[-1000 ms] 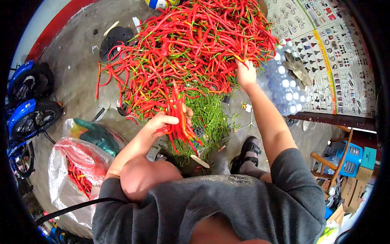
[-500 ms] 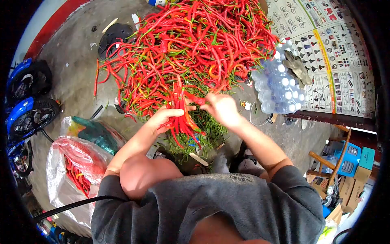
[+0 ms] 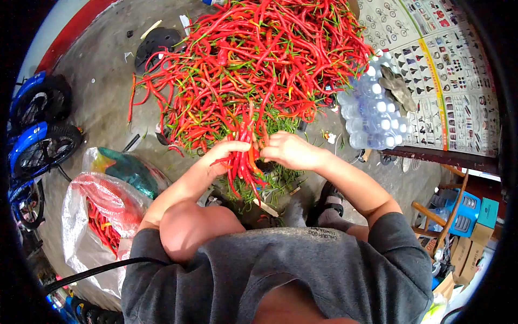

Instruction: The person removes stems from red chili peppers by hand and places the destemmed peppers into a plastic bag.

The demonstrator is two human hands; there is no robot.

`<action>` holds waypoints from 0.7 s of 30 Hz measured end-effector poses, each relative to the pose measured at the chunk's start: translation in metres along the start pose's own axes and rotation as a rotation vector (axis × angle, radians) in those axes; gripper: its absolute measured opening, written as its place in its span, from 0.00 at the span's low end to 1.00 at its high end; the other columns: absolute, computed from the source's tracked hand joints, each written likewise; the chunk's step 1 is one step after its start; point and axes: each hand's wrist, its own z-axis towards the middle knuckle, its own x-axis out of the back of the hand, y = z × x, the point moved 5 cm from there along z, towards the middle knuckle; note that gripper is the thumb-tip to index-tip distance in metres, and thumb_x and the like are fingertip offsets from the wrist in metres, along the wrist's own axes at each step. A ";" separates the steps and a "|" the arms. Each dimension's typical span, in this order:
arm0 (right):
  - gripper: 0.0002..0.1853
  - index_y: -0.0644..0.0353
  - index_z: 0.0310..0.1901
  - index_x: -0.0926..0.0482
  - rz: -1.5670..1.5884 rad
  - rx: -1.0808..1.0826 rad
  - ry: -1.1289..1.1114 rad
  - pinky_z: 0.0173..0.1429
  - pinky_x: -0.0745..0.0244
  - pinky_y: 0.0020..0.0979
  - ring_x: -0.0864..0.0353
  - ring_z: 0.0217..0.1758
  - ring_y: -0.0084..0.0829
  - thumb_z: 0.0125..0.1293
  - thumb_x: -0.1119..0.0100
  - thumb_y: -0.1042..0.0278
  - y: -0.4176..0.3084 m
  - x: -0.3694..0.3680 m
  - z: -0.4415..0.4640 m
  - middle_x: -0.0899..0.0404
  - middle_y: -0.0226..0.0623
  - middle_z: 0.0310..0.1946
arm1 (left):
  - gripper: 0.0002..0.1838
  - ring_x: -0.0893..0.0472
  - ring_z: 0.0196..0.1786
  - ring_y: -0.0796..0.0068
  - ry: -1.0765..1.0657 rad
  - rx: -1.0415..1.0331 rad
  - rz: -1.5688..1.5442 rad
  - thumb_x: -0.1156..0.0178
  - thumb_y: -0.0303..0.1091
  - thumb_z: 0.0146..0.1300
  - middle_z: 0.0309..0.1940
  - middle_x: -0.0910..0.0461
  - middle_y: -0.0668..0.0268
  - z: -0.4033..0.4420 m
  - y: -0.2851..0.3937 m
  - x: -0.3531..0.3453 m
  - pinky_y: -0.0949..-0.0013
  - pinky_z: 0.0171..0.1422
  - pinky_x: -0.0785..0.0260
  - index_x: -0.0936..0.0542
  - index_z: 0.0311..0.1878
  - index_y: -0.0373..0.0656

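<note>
A bunch of long red chili peppers (image 3: 244, 154) is gripped in my left hand (image 3: 222, 151), its thumb lying across them and their tips hanging toward me. Close against the bunch's right side, my right hand (image 3: 291, 151) has its fingers closed around a red chili pepper (image 3: 264, 135), though the fingertips are partly hidden. Beyond both hands spreads a large heap of red chili peppers (image 3: 270, 59) with green stems. Below the hands lies a pile of loose green stems (image 3: 280, 175) on the floor.
Shrink-wrapped plastic bottles (image 3: 372, 116) stand at right with a grey glove (image 3: 396, 89) on top. At left is a clear plastic bag (image 3: 81, 227) containing red peppers, near blue-framed wheels (image 3: 46, 146). A wooden chair (image 3: 450, 210) and cardboard boxes (image 3: 467, 254) are at lower right.
My right hand has come down and closer to my left hand, beside the bunch. My left hand keeps its hold on the chili peppers. The view has shifted slightly.
</note>
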 end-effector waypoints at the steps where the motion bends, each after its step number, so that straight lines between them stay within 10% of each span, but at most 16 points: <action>1: 0.08 0.55 0.31 0.28 -0.029 -0.018 0.024 0.38 0.33 0.36 0.27 0.33 0.36 0.50 0.40 0.66 0.004 0.004 -0.003 0.28 0.34 0.27 | 0.16 0.20 0.41 0.64 -0.033 -0.054 -0.023 0.43 0.27 0.54 0.38 0.23 0.59 0.001 0.004 0.001 0.60 0.45 0.24 0.29 0.48 0.40; 10: 0.13 0.61 0.36 0.25 -0.183 -0.780 -0.180 0.44 0.29 0.43 0.24 0.42 0.48 0.55 0.42 0.59 0.066 -0.004 -0.042 0.25 0.48 0.37 | 0.18 0.25 0.51 0.54 -0.005 -0.176 -0.120 0.43 0.29 0.55 0.42 0.24 0.59 -0.006 0.026 0.023 0.52 0.57 0.32 0.29 0.50 0.42; 17: 0.19 0.59 0.52 0.32 0.014 -0.732 0.122 0.47 0.28 0.44 0.24 0.45 0.48 0.57 0.48 0.67 0.094 -0.061 -0.007 0.26 0.49 0.42 | 0.17 0.22 0.46 0.58 -0.046 -0.197 -0.135 0.41 0.28 0.53 0.39 0.23 0.60 -0.012 0.031 0.018 0.56 0.52 0.28 0.28 0.47 0.41; 21: 0.21 0.49 0.55 0.33 -0.476 -0.799 -0.055 0.51 0.32 0.41 0.34 0.56 0.37 0.59 0.55 0.69 0.101 -0.060 0.025 0.35 0.38 0.49 | 0.18 0.21 0.44 0.60 -0.009 -0.166 -0.019 0.41 0.28 0.52 0.39 0.23 0.60 -0.021 0.033 0.010 0.60 0.51 0.28 0.29 0.48 0.41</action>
